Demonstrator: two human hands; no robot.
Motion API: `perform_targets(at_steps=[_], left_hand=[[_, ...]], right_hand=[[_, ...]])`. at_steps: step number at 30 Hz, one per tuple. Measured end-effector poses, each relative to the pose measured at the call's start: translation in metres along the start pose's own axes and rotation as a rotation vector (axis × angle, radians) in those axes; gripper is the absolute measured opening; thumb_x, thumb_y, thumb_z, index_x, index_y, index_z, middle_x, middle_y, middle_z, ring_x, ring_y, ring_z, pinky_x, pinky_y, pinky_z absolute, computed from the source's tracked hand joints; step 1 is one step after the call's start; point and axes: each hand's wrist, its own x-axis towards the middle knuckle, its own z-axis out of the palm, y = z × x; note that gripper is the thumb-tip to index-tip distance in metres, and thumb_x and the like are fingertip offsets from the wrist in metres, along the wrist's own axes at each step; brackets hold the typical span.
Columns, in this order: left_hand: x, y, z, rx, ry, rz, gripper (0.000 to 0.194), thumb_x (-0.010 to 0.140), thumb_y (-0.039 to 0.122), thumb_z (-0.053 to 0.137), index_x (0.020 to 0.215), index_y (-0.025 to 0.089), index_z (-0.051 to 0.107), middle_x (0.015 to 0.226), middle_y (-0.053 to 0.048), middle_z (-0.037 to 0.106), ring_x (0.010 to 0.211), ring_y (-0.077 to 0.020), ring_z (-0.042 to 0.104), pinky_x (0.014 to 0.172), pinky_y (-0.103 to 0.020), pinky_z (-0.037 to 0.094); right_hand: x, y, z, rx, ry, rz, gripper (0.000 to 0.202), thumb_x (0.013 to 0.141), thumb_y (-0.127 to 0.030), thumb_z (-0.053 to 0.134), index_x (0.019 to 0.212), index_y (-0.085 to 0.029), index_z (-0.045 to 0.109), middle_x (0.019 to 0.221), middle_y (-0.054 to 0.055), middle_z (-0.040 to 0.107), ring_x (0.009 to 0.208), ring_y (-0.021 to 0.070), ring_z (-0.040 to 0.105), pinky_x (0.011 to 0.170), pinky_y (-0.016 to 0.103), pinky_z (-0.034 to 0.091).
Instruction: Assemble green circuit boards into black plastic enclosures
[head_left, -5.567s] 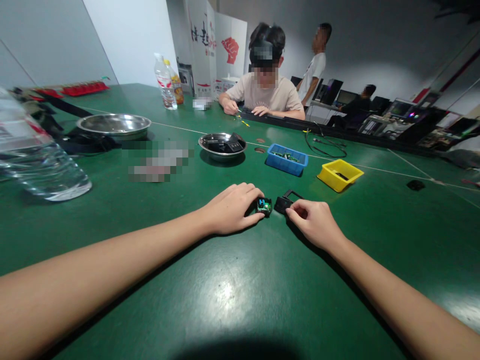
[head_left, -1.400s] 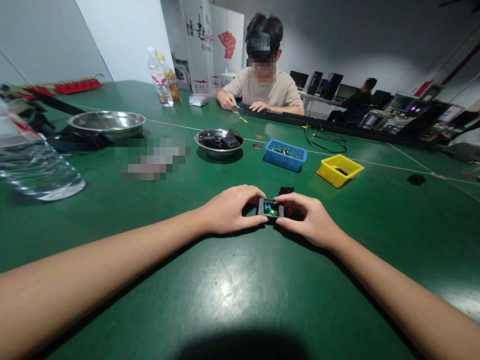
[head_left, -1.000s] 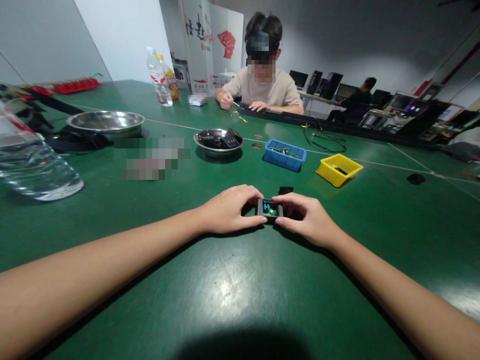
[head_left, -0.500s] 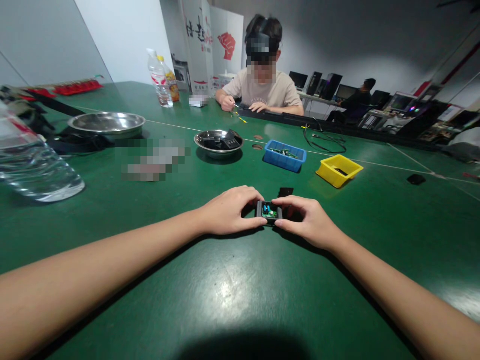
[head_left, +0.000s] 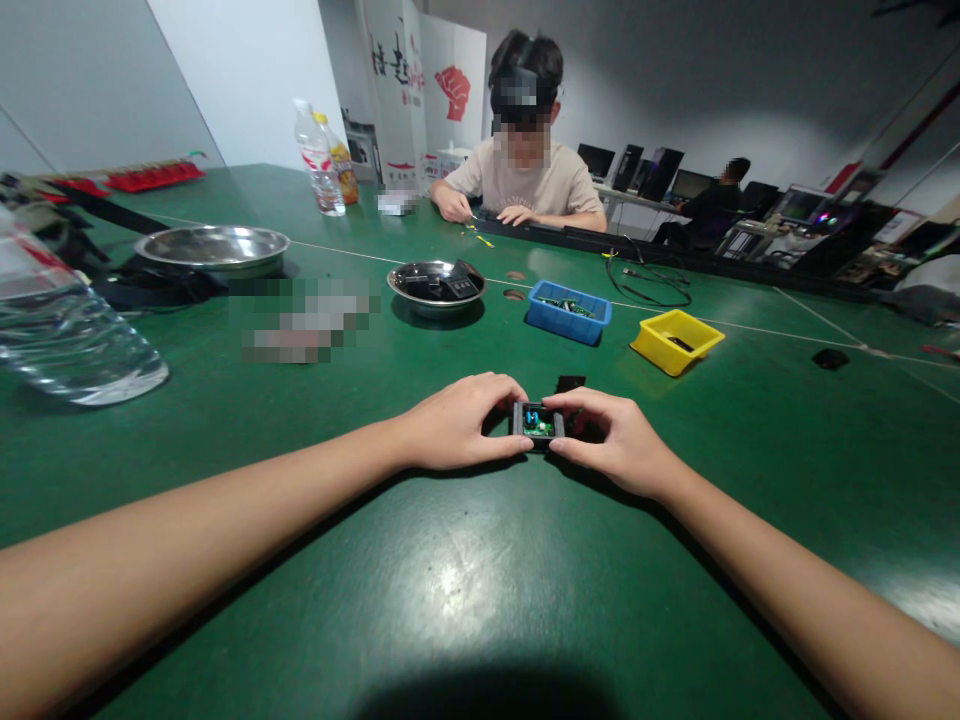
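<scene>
Between my two hands is a small black plastic case (head_left: pixel 538 441), its top uncovered. Inside it shows a green circuit board (head_left: pixel 541 428) with blue components. My left hand (head_left: pixel 472 425) grips the case's left side, thumb at the near edge and fingers at the far edge. On the opposite side my right hand (head_left: pixel 611 435) holds it the same way, thumb near and index finger far. Just behind the case lies a flat black piece (head_left: pixel 571 383), partly hidden by my right hand.
Beyond my hands stand a metal bowl of black parts (head_left: pixel 437 300), a blue bin of circuit boards (head_left: pixel 568 325) and a yellow bin (head_left: pixel 660 352). To the left are a large water bottle (head_left: pixel 75 340) and a steel dish (head_left: pixel 214 262). Across the green table (head_left: pixel 420 620) sits another person (head_left: pixel 525 170).
Hardly anything differs. Both hands keep their hold on the case, and the whole view has shifted very slightly.
</scene>
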Motion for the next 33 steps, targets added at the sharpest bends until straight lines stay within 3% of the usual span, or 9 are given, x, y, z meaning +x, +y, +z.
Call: perform_targets(at_steps=[12,33], left_hand=[[0.0000,0.0006,-0.0008,0.003,-0.040,-0.007,0.036,0.085,0.048,0.064,0.103,0.018,0.059,0.097,-0.007,0.065,0.086,-0.0199,0.060,0.077,-0.031,0.045],[-0.0025,0.0023,-0.0005,0.006,-0.065,-0.006,0.034,0.087,0.046,0.066,0.103,0.017,0.059,0.099,-0.008,0.066,0.089,-0.0216,0.060,0.080,-0.033,0.047]], right_hand=[[0.0006,0.0025,0.0012,0.072,-0.032,0.070,0.046,0.079,-0.029,0.076,0.123,-0.018,0.066,0.099,0.006,0.070,0.082,0.0180,0.064,0.074,0.032,0.054],[0.0022,-0.0006,0.0026,0.098,-0.082,0.059,0.035,0.082,-0.032,0.073,0.114,-0.020,0.069,0.096,0.005,0.068,0.083,0.0186,0.062,0.075,0.032,0.053]])
